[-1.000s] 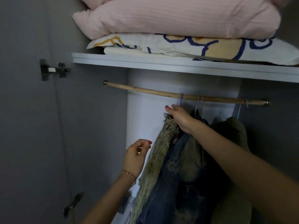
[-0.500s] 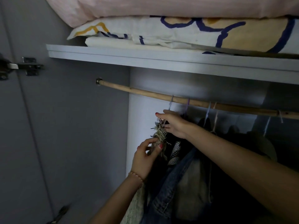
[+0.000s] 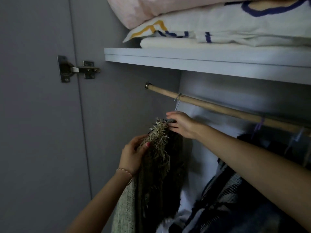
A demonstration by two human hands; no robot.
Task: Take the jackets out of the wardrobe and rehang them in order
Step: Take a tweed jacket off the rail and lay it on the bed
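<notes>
A shaggy olive-beige fringed jacket (image 3: 156, 169) hangs from a thin hanger hook (image 3: 177, 100) near the left end of the wooden rail (image 3: 235, 112). My left hand (image 3: 134, 153) grips the jacket's shoulder from the left, thumb on the knit. Just under the hook, my right hand (image 3: 180, 123) holds the top of the hanger at the jacket's collar. Other dark jackets (image 3: 235, 190) hang further right on the rail, partly hidden by my right forearm.
A white shelf (image 3: 202, 63) runs above the rail and carries folded bedding (image 3: 218, 27). The grey wardrobe side panel (image 3: 126, 115) stands close to the left, with a door hinge (image 3: 75, 69) on it.
The fringed jacket and its hook have slid left along the rail, away from the other jackets. My left hand rose from free air onto the jacket's shoulder. The view swung right.
</notes>
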